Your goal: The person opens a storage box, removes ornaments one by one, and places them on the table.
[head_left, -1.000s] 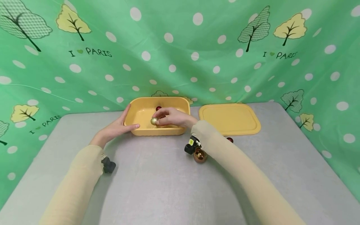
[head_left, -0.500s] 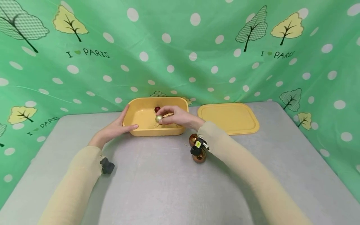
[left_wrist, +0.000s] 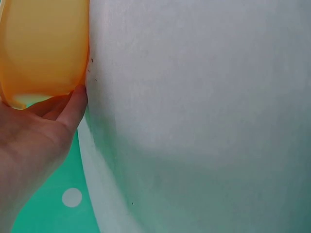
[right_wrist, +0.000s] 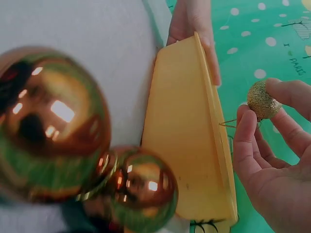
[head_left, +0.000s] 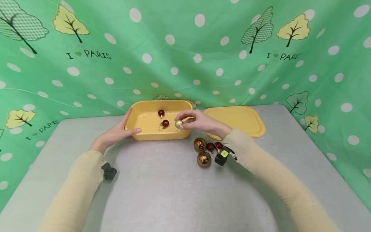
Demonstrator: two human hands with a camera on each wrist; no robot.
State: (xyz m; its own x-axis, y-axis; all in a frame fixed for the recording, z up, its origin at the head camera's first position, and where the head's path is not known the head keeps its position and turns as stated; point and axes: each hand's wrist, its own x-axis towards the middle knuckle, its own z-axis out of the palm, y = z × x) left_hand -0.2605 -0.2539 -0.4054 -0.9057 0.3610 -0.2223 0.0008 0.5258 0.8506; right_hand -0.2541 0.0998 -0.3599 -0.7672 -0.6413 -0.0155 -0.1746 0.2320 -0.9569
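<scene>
A yellow plastic box [head_left: 156, 137] stands at the back of the table. My left hand [head_left: 114, 134] grips its left end, the thumb lying over the near rim. Over the box's right end my right hand [head_left: 200, 120] pinches a small glittery gold Christmas bauble [head_left: 178, 124] between thumb and fingers. The right wrist view shows this gold bauble [right_wrist: 263, 100] above the rim, with a thin gold loop hanging from it. Inside the box lie two small red baubles, one farther back [head_left: 161, 113] and a nearer red bauble [head_left: 165, 123].
Two shiny copper baubles, a rear copper bauble [head_left: 200, 144] and a front copper bauble [head_left: 204, 159], rest on the grey table [head_left: 162, 193] under my right forearm. Beside them are two red baubles [head_left: 210, 147]. A yellow lid [head_left: 240, 119] lies flat right of the box.
My right hand has carried the gold bauble rightward across the box, uncovering a second red bauble inside and more baubles on the table. The left hand keeps its grip on the box.
</scene>
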